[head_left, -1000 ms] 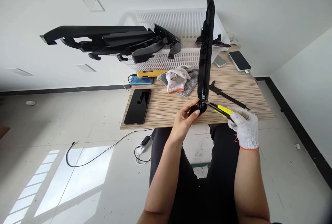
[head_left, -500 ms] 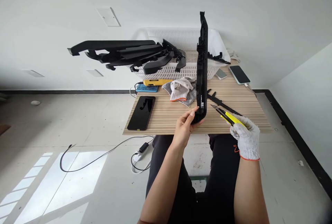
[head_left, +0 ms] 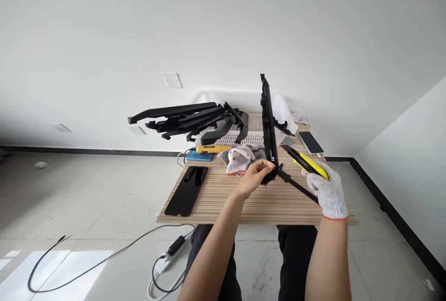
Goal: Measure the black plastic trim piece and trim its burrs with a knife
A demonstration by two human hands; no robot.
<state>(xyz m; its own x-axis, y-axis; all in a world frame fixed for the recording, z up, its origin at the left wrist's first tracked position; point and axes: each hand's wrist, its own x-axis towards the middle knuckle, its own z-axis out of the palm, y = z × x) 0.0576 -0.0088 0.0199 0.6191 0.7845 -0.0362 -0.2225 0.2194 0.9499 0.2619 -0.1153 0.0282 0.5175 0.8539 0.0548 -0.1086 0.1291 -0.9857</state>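
Note:
My bare left hand grips the lower end of a long black plastic trim part, which stands upright over the table. Its fingers close round the part's curved bottom. In a white knitted glove with an orange hem, my right hand is wrapped round a yellow and black utility knife. The knife points up and left, its tip apart from the part. A black caliper lies on the table between the hands, partly behind the black part. Beside my left hand rests a crumpled white glove on grey cloth.
A white plastic basket at the back holds several black trim parts that jut out leftward. A dark phone, a yellow tool, a blue box and a second phone lie on the striped table. Cables trail on the floor.
The head view has tilted up, so the table sits lower in the picture. My right hand has raised the knife relative to the black part. My left hand still holds the part's lower end.

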